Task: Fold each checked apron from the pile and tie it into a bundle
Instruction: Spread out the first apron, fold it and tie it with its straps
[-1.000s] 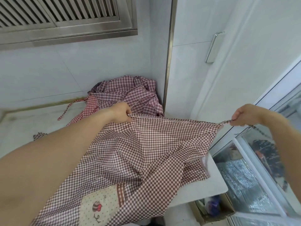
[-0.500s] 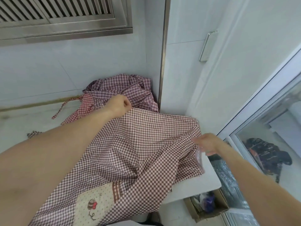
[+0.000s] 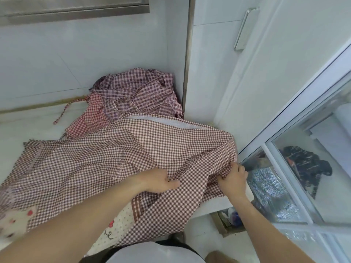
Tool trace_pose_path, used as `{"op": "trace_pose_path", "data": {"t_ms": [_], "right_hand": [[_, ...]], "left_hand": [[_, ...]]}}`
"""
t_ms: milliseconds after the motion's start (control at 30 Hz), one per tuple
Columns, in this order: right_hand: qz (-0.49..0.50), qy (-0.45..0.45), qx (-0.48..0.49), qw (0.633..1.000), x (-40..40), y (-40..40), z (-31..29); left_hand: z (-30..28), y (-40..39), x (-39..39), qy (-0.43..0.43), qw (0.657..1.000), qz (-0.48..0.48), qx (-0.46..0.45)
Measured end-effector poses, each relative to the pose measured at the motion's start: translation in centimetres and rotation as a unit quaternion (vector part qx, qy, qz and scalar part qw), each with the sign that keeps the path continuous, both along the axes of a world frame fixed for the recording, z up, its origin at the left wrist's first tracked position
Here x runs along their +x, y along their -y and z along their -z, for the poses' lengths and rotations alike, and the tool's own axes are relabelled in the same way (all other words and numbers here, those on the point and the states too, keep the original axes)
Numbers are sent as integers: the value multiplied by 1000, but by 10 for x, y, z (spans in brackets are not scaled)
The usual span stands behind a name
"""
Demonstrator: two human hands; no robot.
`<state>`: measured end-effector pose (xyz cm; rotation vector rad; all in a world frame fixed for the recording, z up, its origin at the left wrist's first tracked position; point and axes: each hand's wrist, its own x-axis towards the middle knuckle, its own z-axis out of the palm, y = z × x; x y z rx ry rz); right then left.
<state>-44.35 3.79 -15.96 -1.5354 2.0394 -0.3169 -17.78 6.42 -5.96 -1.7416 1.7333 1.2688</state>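
A brown-and-white checked apron (image 3: 117, 154) lies spread over the white counter (image 3: 24, 128), its cream pocket with a red print hanging near me. My left hand (image 3: 158, 180) pinches a fold of this apron at its near middle. My right hand (image 3: 232, 179) grips the bunched right edge of the same apron at the counter's right end. Behind, in the corner, sits the pile of checked aprons (image 3: 138, 93), with a red checked one (image 3: 89, 114) and a loose strap at its left.
White wall panels and a steel corner strip (image 3: 187, 54) stand behind the pile. To the right are a white door with a handle (image 3: 244, 29) and a glass sliding window (image 3: 303, 168). A cardboard box (image 3: 228, 219) sits on the floor under the counter's right end.
Both hands came down and toward me: the left left the apron's far top edge, the right came in from the right. The apron, held stretched in the air before, now lies on the counter.
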Motion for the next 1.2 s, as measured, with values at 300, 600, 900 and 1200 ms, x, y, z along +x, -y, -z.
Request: {"op": "trace_pose_path", "data": {"t_ms": [300,600,900,1200], "right_hand": [[-64,-50,-12,997,-6,0,-2],[-133,-84,64,985,-15,14,-5],[-187,-138,151,961,-25,32,-9],[-199,-77,236,948,-40,55,-3]], "left_hand": [[31,-20,1,-2,998,-14,-63],[-1,22,78,-49,957,-217,-187],[-6,-3,110,-167,952,-206,153],[2,-26,160,-103,954,-191,207]]}}
